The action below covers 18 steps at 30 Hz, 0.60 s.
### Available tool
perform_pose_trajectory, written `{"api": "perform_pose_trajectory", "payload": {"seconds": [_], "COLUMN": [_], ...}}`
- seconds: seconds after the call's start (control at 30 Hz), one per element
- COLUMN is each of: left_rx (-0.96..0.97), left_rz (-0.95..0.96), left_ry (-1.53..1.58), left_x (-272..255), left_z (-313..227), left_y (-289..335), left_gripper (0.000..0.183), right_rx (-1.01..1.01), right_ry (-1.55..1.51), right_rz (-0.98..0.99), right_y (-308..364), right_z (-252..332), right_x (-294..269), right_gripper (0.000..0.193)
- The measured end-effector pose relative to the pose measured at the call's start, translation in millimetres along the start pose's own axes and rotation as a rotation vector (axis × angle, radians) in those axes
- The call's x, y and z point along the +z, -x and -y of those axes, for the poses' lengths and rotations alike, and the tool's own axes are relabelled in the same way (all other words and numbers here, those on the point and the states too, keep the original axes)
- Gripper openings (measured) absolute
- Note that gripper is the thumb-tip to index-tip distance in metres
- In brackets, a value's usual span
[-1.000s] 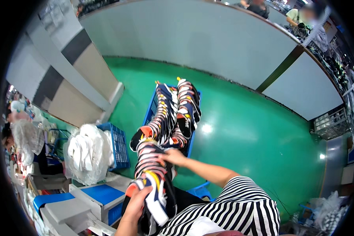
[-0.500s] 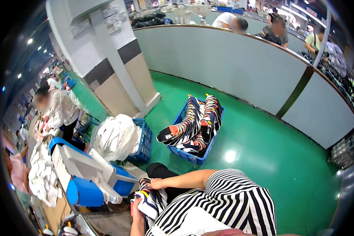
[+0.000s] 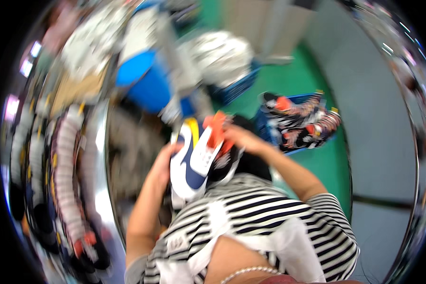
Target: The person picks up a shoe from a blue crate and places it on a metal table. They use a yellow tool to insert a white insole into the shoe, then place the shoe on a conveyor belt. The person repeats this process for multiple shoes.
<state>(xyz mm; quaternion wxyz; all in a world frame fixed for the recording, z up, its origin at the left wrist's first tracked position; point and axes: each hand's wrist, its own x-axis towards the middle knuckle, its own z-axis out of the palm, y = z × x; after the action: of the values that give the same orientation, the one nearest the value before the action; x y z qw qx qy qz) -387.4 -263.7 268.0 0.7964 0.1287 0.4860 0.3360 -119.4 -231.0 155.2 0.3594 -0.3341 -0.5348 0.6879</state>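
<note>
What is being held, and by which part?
Shoe uppers: left hand at a white-and-navy one's edge, right hand at the orange lining.

Bunched shoe uppers (image 3: 194, 173), white, navy, yellow, orange

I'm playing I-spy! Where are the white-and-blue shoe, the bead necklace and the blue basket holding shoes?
White-and-blue shoe (image 3: 195, 178): head view, on its dark blue patch.
Bead necklace (image 3: 251, 269): head view, on its beads.
Blue basket (image 3: 265, 127): head view, on its left wall.
</note>
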Motion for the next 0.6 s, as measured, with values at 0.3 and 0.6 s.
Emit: {"api": "perform_pose_trajectory", "payload": {"seconds": [0.3,0.6], "left_rx": [0.731,0.418], "left_rz": [-0.110,-0.184], "left_ry": [-0.937,0.153], "left_x": [-32.7,-68.0], "left_z": [-19.7,17.0], "left_y": [44.0,-16.4], "left_gripper": [0.056,0.051], "right_rx": [0.077,0.284], "right_ry": [0.116,-0.382], "right_rz": [0.133,-0.053], "right_y": [-90.1,-133.6], "right_z": [95.0,17.5], "right_x": [25.1,73.8], "right_gripper": [0.052,0.018]}}
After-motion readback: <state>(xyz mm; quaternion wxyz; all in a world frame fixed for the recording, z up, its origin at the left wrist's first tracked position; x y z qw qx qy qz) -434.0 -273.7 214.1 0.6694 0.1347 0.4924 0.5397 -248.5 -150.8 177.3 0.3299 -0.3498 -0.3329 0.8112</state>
